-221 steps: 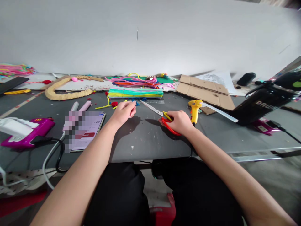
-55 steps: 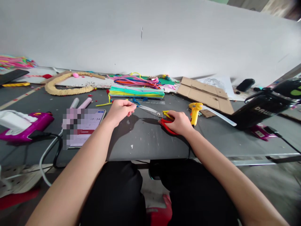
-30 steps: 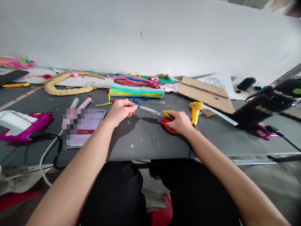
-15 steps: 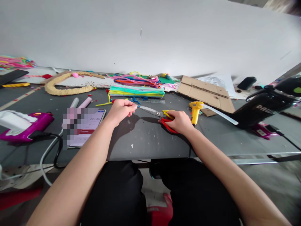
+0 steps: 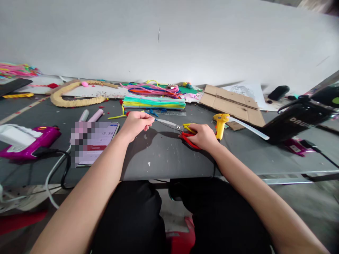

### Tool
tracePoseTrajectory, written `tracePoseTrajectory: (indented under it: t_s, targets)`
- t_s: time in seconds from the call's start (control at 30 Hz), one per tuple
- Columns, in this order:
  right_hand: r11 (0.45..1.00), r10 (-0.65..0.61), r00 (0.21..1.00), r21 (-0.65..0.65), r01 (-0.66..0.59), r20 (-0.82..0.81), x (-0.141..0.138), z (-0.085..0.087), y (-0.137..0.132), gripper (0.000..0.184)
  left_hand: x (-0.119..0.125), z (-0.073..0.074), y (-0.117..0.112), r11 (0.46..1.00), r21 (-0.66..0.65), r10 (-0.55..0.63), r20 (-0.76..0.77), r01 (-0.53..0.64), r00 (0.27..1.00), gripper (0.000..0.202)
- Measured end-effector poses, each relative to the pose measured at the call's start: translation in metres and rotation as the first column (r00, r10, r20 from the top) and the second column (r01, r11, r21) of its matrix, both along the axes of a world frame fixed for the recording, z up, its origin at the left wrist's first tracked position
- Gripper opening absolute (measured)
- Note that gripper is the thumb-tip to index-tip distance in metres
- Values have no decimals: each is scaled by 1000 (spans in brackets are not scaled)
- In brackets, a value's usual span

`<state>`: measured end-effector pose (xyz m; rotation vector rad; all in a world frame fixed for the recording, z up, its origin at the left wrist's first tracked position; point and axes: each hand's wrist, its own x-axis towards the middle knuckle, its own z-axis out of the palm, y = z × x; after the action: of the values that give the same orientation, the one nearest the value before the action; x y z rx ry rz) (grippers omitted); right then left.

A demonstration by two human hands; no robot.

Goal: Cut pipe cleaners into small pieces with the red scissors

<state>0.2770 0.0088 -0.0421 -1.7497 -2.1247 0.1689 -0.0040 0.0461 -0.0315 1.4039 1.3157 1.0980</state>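
Observation:
My right hand grips the red and yellow handles of a pair of scissors whose blades point left, low over the grey table. My left hand is closed in a pinch right at the blade tips; what it pinches is too small to make out. A bundle of pastel pipe cleaners lies just behind both hands, with blue bits in front of it.
A phone and two pink sticks lie to the left, beside a magenta glue gun with cables. A yellow glue gun, cardboard and a black bag stand to the right. A rope-wrapped arc lies far left.
The scissor blades, apart 7.4 s ago, have come together and dropped lower with their tips at my left fingers. Over the last second both hands stay almost still.

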Motion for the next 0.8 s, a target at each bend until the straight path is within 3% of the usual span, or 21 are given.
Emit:
tracePoseTrajectory:
  t_s: [0.8]
  targets:
    - [1000, -3, 1000, -27, 3, 6, -1, 3, -3, 42, 0, 1, -1, 1000, -4, -4, -39, 4, 999, 17]
